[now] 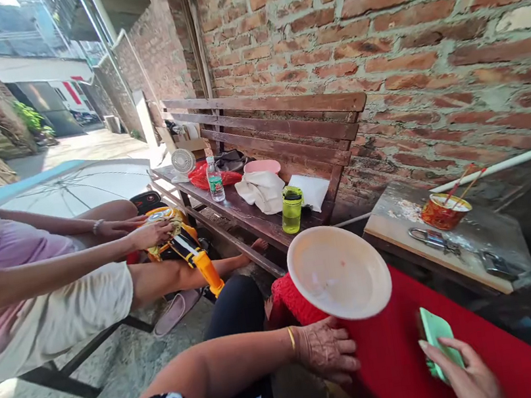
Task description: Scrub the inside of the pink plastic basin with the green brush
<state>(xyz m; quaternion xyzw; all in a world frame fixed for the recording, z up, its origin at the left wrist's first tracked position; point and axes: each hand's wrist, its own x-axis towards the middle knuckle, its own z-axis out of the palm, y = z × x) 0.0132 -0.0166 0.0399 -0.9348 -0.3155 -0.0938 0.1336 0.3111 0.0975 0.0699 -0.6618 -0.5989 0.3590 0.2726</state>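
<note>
At our far left we see a co-worker seated in front of an open umbrella (20,196), one bare hand (153,233) pressing a yellowish cloth (170,226) against a yellow-and-black object (209,274); we cannot tell what that object is. Next we come to the wooden bench (225,213); along its seat stand a small fan (182,161), a clear bottle (216,183) in front of a red bag (200,177), a pale cloth (262,193) beside a pink basin (262,167), then a green drinking bottle (292,211) near a white packet (312,192). Nearer to us, our left hand (325,349) lies palm down at the edge of the red cloth (393,353), its fingers slightly spread and pointing right, pinching nothing that we can see; the white bowl (339,271) sits just beyond that hand, the thumb close to its rim, though we cannot tell whether they touch. Farther right, over the red cloth, our right hand (474,377) pinches a mint-green block (439,336); the block lies between thumb and fingers, the thumb along its left side, the fingers on its right, its far end jutting past the fingertips. Beyond, a side table (494,228) bears a red-and-yellow tub (444,212) holding sticks.
</note>
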